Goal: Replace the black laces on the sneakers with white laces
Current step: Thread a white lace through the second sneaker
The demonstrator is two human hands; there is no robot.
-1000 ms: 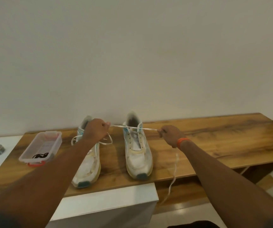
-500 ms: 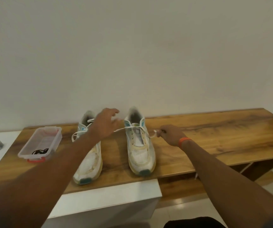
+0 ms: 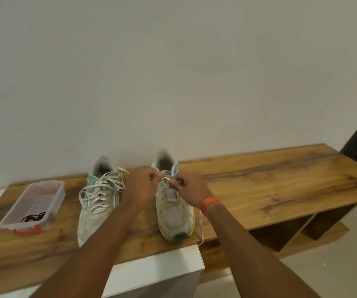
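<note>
Two worn white sneakers stand side by side on the wooden table [image 3: 270,186], toes toward me. The left sneaker [image 3: 98,198] is threaded with a white lace, its ends lying loose. Over the tongue of the right sneaker [image 3: 174,214] both hands meet. My left hand [image 3: 141,186] and my right hand [image 3: 189,188] each pinch the white lace [image 3: 166,178] near the top eyelets. A loose length of that lace trails down past the shoe's right side and over the table's front edge. Black laces [image 3: 32,218] lie coiled in a clear box.
The clear plastic box [image 3: 50,198] with red clips sits at the table's left end. A white cabinet [image 3: 158,274] stands under the front edge. A plain wall rises right behind the shoes. Open shelving sits below the table on the right.
My hands were apart, stretching the lace across the right sneaker. The left hand let go, crossed over, and both hands now pinch the lace together above the tongue.
</note>
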